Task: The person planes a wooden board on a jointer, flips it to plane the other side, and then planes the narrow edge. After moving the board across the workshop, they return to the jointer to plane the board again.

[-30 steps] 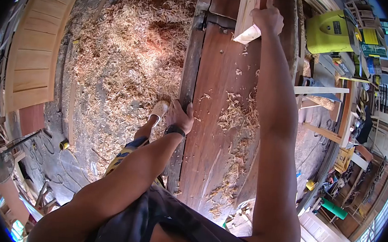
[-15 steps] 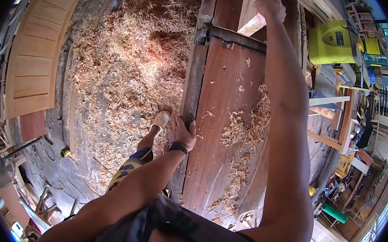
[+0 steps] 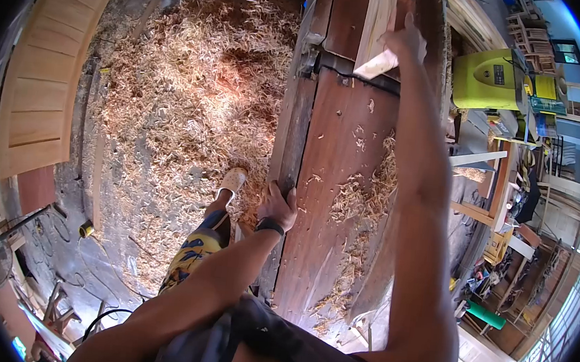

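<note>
My right hand [image 3: 407, 43] is up at 1 o'clock on a straight arm, and it is closed on the side of the long pale wood [image 3: 378, 23], close to the end nearest me. That wood lies at 1 o'clock too, pointing away from me along the worktop [image 3: 329, 129]. A second ago its near end stuck out on my side of the dark crack [image 3: 335, 62] that runs across; now that end is about over the crack. So the wood has gone a little farther from me, and I think my right hand did that moving. My left hand [image 3: 278, 206] is near the middle, in the same spot as before, leaning on the worktop's left edge with its fingers spread and no wood in it. It looks like it just helps me stand steady. The curly shavings [image 3: 361, 197] still lie on the worktop at 3 o'clock, close by. My right hand is a bit blurry and the view bends, so I can't tell if the wood's end sits flat or hangs just above.
</note>
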